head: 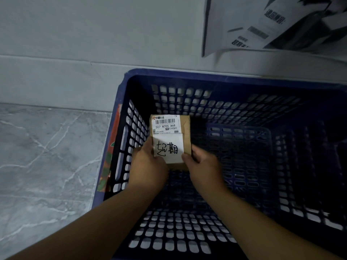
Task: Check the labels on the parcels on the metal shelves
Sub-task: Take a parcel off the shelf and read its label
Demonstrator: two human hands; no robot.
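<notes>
Grey white-veined marble floor point(37, 166) below a pale grey wall point(75, 25)

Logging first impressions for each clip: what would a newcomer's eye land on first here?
A cardboard parcel at centre, gripped by the left hand and right hand over a dark blue slotted crate. Its barcode label and a white note with bold handwriting face the camera. Grey marbled floor lies to its left.
</notes>
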